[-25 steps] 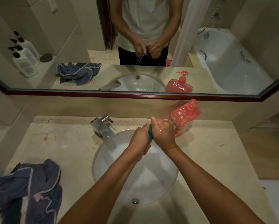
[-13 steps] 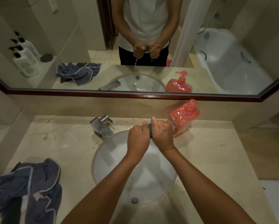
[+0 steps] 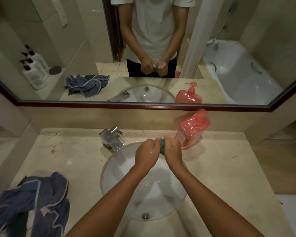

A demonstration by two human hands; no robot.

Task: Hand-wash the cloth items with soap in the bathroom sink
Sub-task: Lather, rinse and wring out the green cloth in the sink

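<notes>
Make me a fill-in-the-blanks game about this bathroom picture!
1. Both hands, left hand and right hand, squeeze a small ____ cloth.
2. The hands are above the white ____.
3. The soap bottle is coloured ____.
4. The blue-grey clothes lie on the ____ side of the counter.

Missing words: green; sink; red; left

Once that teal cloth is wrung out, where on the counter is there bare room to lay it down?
Bare counter lies right of the sink, in front of the red soap bottle. A second patch lies between the faucet and the blue cloth pile. The near-left corner is crowded by that pile. Both hands, left and right, grip the teal cloth.
</notes>
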